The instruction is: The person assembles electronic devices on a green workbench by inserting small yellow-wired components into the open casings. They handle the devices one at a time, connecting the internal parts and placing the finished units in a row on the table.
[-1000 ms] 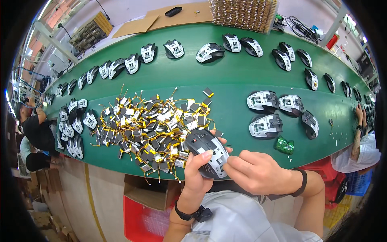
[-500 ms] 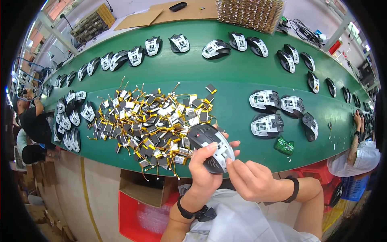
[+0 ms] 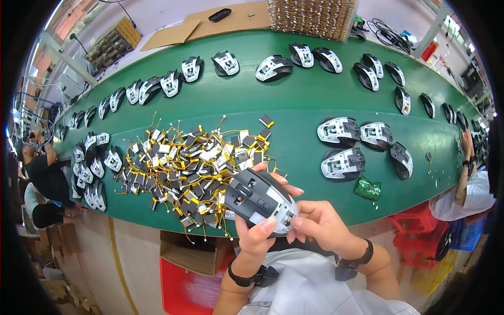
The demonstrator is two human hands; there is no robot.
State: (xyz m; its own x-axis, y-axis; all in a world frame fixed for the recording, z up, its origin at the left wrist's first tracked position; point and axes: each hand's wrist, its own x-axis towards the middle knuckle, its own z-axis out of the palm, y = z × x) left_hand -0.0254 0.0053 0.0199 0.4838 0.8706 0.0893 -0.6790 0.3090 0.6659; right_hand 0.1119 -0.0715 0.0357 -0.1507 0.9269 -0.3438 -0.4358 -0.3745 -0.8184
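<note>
A black and white computer mouse, its top shell partly off, (image 3: 257, 197) lies in my left hand (image 3: 257, 236), whose fingers wrap round it from beneath with the thumb on its white end. My right hand (image 3: 323, 228) meets that same end, thumb and forefinger pinched together against the open white part. Whatever sits between those fingertips is too small to make out. Just left of the held mouse spreads a heap of small flat batteries (image 3: 184, 168) with yellow tape and thin wires. One loose battery (image 3: 266, 121) lies at the heap's upper right.
More opened mice (image 3: 342, 164) lie to the right beside a green crumpled packet (image 3: 367, 189). A cluster of mice (image 3: 96, 167) stands at the left, and a row (image 3: 226, 63) lines the far green bench (image 3: 294, 100). A red bin (image 3: 176, 291) is below; co-workers sit at both sides.
The held mouse has turned and come left and slightly lower, showing more of its black top. My right hand has moved with it, still at the white end. The whole view has shifted slightly.
</note>
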